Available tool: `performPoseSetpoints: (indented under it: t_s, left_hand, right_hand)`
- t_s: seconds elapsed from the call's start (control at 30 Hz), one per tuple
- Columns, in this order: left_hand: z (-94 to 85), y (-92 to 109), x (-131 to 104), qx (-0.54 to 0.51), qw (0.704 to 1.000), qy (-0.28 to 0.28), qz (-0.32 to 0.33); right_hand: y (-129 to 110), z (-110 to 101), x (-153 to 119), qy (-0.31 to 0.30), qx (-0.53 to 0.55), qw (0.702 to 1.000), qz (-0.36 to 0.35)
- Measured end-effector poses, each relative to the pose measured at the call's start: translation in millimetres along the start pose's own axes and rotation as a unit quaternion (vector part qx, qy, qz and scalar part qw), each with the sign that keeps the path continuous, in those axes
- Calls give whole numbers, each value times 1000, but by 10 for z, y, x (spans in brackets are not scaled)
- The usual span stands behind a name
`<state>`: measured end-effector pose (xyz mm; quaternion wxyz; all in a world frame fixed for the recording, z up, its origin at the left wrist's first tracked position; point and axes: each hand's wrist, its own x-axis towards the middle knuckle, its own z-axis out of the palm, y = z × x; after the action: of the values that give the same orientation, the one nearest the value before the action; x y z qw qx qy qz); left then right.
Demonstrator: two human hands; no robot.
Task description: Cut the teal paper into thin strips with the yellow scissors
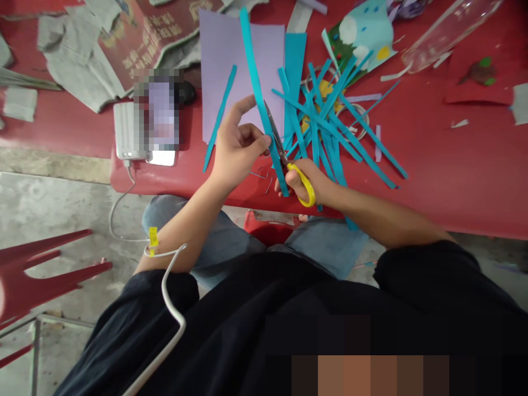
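Note:
A long blue paper strip is pinched between the thumb and fingers of my left hand, slanting across the pale purple sheets. My right hand grips yellow-handled scissors; their blades lie along the strip's right side, close to my left fingertips. Whether the blades touch the paper I cannot tell. Just beyond my right hand lies a loose pile of cut blue strips. One more blue strip rests left of my left hand, over the edge of the purple sheets.
A white power bank with a cable and a phone lie at the left. Torn grey paper covers the far left. A clear plastic bottle, a painted paper and tape rolls are at the right. A red chair stands lower left.

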<state>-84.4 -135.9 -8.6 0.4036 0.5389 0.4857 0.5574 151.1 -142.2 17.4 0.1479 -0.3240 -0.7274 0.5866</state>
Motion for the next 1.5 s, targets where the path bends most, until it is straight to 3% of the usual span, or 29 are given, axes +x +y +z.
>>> performPoseSetpoints:
  t_s: [0.37,0.73,1.1,1.37,1.5]
  left_hand:
    - [112,260,-61,-32,997,27,-62]
    - [144,255,-61,-32,995,45,-78]
    - [161,224,-77,-23,997,47,-53]
    - [39,156,0,-4,997,55,-63]
    - [-15,234,51,-3,998,61,-30]
  right_hand:
    - [-13,-7,-4,13,37,999,-5]
    - [-114,28,16,28,81,996,27]
    - [-93,46,31,33,86,995,40]
    - [-59,57,30,10,108,993,39]
    - [-59,61,21,-7,113,993,29]
